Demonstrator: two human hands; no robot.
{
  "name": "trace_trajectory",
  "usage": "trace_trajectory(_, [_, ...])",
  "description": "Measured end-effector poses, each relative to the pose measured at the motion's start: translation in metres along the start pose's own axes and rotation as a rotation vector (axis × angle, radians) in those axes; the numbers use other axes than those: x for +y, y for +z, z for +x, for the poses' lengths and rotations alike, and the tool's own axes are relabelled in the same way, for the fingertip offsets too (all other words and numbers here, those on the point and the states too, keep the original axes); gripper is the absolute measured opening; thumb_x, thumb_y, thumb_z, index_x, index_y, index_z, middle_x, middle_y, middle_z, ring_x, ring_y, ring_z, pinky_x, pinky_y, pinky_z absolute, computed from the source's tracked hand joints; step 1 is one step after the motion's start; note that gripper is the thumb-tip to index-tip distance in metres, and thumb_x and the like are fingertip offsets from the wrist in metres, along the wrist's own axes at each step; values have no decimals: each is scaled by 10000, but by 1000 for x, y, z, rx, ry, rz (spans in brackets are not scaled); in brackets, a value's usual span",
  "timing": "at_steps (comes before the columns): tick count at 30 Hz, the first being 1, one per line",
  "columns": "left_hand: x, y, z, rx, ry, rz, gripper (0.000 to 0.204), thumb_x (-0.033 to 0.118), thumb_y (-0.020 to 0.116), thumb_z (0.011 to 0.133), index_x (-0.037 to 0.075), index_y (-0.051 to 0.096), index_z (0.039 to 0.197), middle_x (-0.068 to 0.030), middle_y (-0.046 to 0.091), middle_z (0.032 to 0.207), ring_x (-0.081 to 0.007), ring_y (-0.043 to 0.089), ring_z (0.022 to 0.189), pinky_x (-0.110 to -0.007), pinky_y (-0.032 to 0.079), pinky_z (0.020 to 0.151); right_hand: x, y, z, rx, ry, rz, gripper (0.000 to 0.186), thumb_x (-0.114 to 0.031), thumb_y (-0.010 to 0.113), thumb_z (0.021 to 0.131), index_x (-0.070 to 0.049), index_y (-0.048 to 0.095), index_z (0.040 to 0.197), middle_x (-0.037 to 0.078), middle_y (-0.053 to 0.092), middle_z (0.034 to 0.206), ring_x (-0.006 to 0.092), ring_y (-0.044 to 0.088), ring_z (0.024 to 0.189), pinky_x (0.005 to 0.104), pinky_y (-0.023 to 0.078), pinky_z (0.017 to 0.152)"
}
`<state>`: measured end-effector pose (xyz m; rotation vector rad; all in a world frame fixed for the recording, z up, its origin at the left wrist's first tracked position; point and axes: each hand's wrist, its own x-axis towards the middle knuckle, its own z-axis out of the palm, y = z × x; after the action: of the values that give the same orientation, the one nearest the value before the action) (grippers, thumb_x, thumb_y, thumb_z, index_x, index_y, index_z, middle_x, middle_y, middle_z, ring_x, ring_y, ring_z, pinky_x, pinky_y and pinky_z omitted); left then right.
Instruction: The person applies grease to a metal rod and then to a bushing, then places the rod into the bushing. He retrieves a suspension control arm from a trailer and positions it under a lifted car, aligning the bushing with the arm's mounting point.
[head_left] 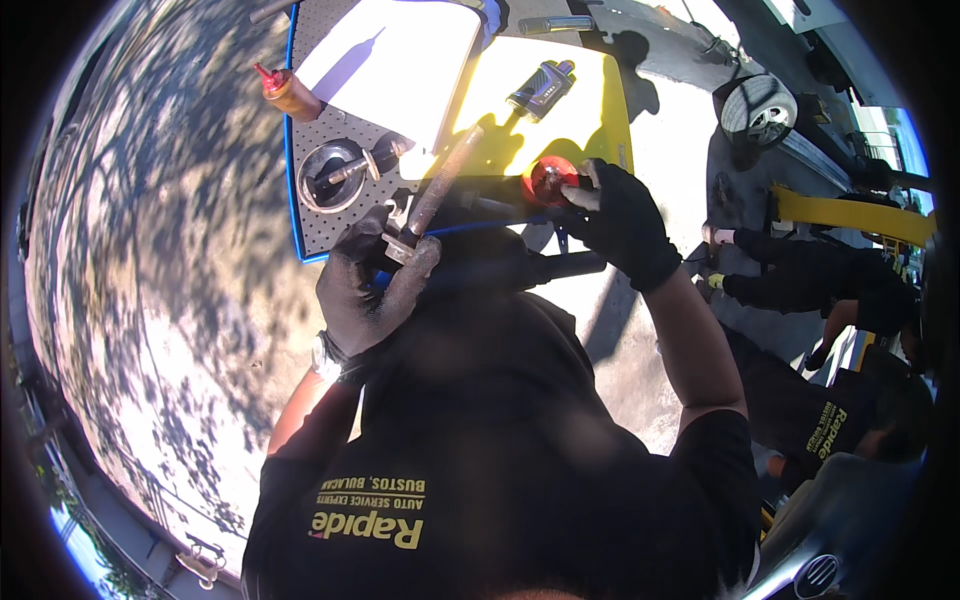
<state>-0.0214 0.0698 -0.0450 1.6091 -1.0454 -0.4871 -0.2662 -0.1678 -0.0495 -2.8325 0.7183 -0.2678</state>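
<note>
Your left hand (372, 292) pinches a long bolt (442, 188) near its head, its length slanting away and rightward, while your right hand (624, 222), nearer the red round container (549, 178), curls its fingers beside it, grip unclear.

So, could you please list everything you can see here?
perforated board: one, grey, before the person
long bolt: one, brown, in left hand
metal piece: one, silver, beside bolt
container: one, red, by right hand
dish: one, dark, on board
metal rod: one, grey, in dish
bottle: one, brown, board's left edge
sheet: one, white, on board
panel: one, yellow, right of sheet
handheld device: one, dark, on panel
wheel: one, grey, upper right
beam: one, yellow, right
people: at least two, dark clothes, right
wristband: one, pale, left wrist
shirt: one, black, lower centre
hands: two, black gloves, centre
</note>
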Motion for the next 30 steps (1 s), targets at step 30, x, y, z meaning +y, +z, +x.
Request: trace_trajectory(30, [38, 8, -5, -128, 166, -12, 387, -9, 858, 812, -3, 637, 1130, -132, 675, 1002, -183, 697, 807, -318, 568, 709, -78, -28, -3, 406, 22, 367, 569, -128, 830, 849, -55, 630, 1377, 192, 635, 1163, 323, 674, 947, 408, 551, 778])
